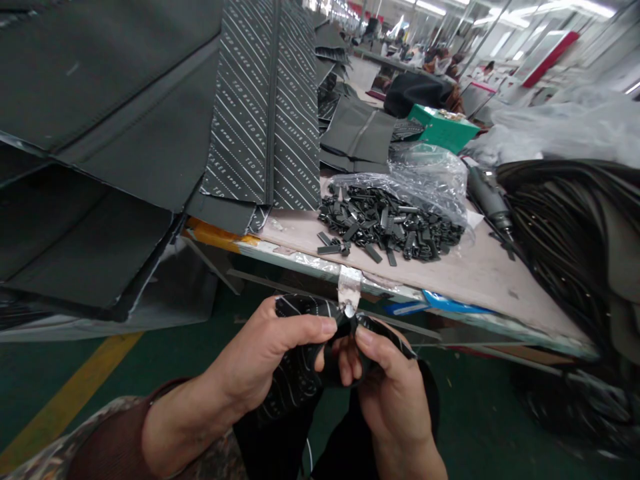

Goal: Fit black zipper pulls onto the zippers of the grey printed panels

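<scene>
My left hand (265, 353) and my right hand (390, 380) pinch a black fabric piece (295, 373) printed with white lines, holding it just below the table edge. A small shiny metal part (349, 309) shows at the fold between my thumbs, and its exact kind is hard to tell. My fingers hide much of the fabric. Beyond my hands, a heap of black zipper pulls (390, 223) lies on the tabletop (470, 273) against a clear plastic bag (425, 177). Hanging dark panels (265, 107) with a white-lettered print stand to the left.
A silver-taped metal table edge (320, 267) runs just past my hands. A handheld pneumatic tool (490, 200) and a mass of black strips (565, 247) sit to the right. A green box (443, 127) stands farther back. People work at distant tables, above a green floor with a yellow line (70, 393).
</scene>
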Available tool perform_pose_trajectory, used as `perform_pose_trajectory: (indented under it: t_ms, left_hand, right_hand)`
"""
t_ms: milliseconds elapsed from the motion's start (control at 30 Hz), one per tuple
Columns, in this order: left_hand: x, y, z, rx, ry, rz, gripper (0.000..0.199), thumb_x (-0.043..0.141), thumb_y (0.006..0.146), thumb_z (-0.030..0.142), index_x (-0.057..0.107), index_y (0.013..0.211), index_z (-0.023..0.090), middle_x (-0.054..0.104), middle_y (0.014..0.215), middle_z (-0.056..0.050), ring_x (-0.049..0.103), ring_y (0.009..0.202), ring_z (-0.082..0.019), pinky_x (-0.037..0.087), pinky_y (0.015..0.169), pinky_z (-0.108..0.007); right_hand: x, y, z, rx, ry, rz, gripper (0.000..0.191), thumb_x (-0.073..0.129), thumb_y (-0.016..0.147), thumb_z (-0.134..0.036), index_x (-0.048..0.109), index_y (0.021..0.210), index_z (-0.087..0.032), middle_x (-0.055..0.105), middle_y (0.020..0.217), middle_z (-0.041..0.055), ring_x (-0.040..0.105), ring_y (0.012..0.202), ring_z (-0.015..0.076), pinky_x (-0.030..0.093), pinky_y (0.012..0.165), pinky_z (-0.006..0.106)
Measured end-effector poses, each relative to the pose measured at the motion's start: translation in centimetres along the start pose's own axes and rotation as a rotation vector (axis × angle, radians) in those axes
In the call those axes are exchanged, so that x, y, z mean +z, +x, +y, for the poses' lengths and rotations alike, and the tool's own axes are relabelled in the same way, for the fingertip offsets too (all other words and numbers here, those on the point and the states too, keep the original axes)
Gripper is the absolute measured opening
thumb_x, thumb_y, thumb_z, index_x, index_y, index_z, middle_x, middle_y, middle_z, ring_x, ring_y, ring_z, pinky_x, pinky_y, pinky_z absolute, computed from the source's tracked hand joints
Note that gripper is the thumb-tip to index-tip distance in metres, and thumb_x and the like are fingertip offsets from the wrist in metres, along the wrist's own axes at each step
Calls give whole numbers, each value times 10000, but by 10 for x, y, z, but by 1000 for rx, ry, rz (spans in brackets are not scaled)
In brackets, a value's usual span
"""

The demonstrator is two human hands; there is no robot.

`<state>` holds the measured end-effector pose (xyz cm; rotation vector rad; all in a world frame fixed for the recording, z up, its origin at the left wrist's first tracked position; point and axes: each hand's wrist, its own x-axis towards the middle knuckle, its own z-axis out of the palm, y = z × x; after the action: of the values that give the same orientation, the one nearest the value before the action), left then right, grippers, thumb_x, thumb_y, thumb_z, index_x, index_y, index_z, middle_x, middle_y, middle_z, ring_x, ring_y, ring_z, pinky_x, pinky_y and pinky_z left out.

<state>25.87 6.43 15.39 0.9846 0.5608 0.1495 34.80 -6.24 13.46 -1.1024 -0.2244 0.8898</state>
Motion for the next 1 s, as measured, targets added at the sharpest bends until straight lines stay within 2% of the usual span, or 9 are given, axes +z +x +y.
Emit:
perform_pose_trajectory:
  t_ms: [200, 633, 1000]
  left_hand:
    - [0, -1, 1, 35, -22, -73, 296, 691, 766, 286, 638, 510, 147, 666, 541, -37, 589, 520, -150, 446, 550, -241]
    - [4, 1, 4, 34, -24, -139, 315, 635, 811, 281, 600, 520, 165, 731, 612, -92, 667, 588, -218, 496, 613, -300]
    - [1, 2, -3, 17, 29, -56, 301, 665, 813, 315, 631, 556, 160, 723, 609, -86, 656, 577, -228, 479, 591, -308]
  right_hand:
    - [1, 0, 0, 19, 20, 0, 298, 724, 779, -312, 644, 525, -179, 580, 477, -17, 523, 455, 112, 389, 491, 242]
    - [2, 0, 1, 20, 43, -39, 293, 708, 804, -306, 666, 545, -174, 605, 493, -12, 533, 473, 108, 405, 507, 231]
    - [0, 2, -1, 34, 29, -33, 280, 724, 779, -303, 646, 550, -161, 591, 473, -12, 537, 446, 106, 410, 481, 217]
